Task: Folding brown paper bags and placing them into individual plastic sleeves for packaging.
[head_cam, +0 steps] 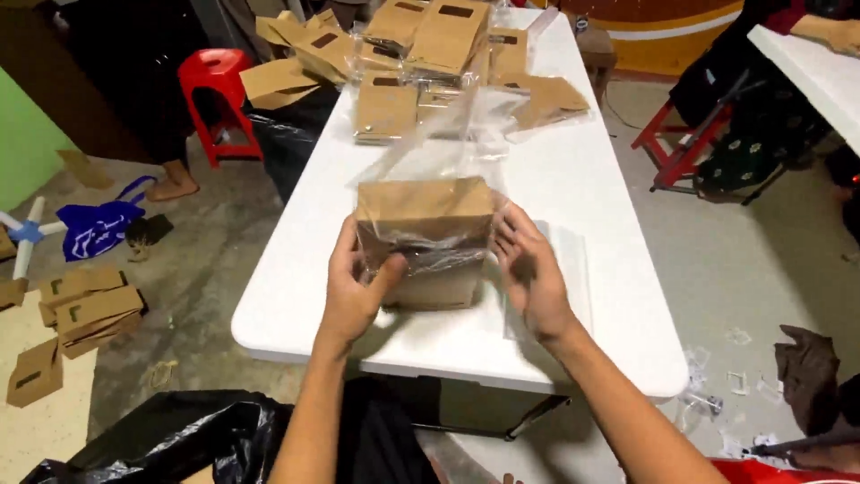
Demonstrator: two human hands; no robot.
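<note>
A stack of brown paper pouches stands on the white table, partly inside a clear plastic bag whose open end trails away from me. My left hand grips the stack's left side, thumb across the front over the plastic. My right hand presses the right side of the stack, fingers spread against the plastic. Another flat clear bag lies on the table under my right hand.
More brown pouches are piled at the table's far end. A red stool and a person's bare feet are at the left. Loose pouches and a blue bag lie on the floor. Black plastic sacks sit near me.
</note>
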